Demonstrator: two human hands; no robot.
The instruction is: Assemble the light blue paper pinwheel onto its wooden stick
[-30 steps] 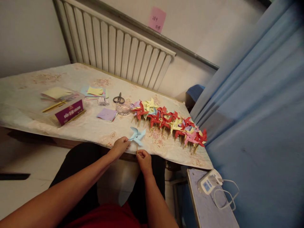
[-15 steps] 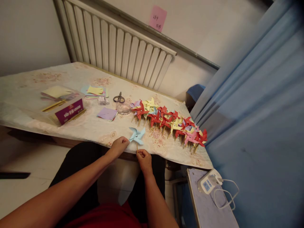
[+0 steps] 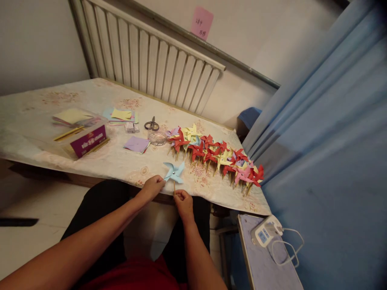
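A light blue paper pinwheel [image 3: 174, 173] on a thin stick is held up at the table's front edge. My right hand [image 3: 184, 201] is closed around the lower part of its stick. With closed fingers, my left hand [image 3: 154, 186] pinches the tip of the pinwheel's left blade. Behind and to the right, several finished pinwheels [image 3: 211, 153] in red, yellow, pink, purple and blue lie in a long row. Purple paper squares [image 3: 136, 144] lie beyond my left hand, beside a clear round dish [image 3: 157, 138].
Black-handled scissors [image 3: 151, 124], small white boxes [image 3: 132, 128] and a stack of coloured paper [image 3: 121, 115] lie farther back. On the left is a clear box with a purple label [image 3: 88, 141]. A white plug device [image 3: 267, 230] with a cable rests on a side stand at right.
Almost nothing differs. The pinwheel and my left hand have shifted very slightly; both hands keep the same hold.
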